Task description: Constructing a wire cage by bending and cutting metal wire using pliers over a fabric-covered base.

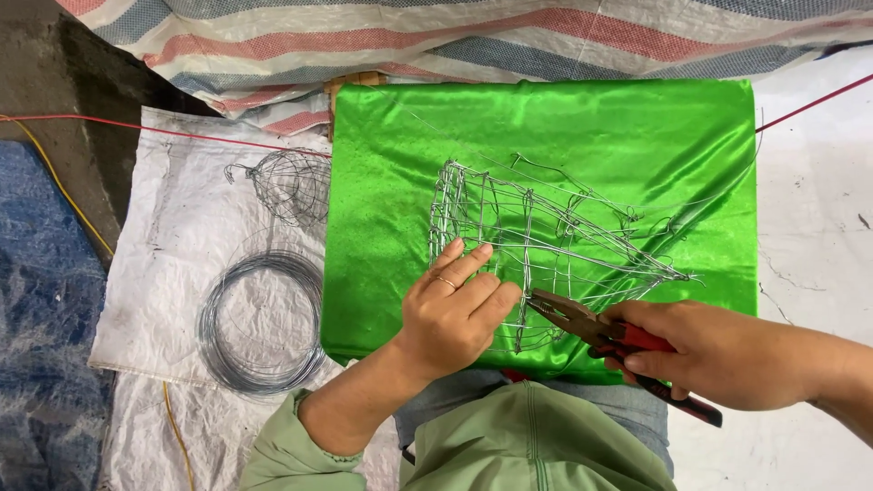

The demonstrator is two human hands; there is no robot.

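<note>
Two hands at a wire frame on green cloth

Both hands work at the near edge of a shiny green satin-covered board (564, 127) lying across the person's lap. On that cloth lies a cone-shaped cage of thin silver wire mesh (546, 241), its point toward the board's right side. The left hand (455, 309) presses on the cage's near left part, fingers curled onto the wires, a ring on one finger. The right hand (718, 350) is clamped around red-handled pliers (605, 335), whose tips touch the cage's near edge. Left of the board, on a white woven sack (182, 227), lie a grey wire coil (262, 320) and a small rounded wire basket (289, 185)
</note>
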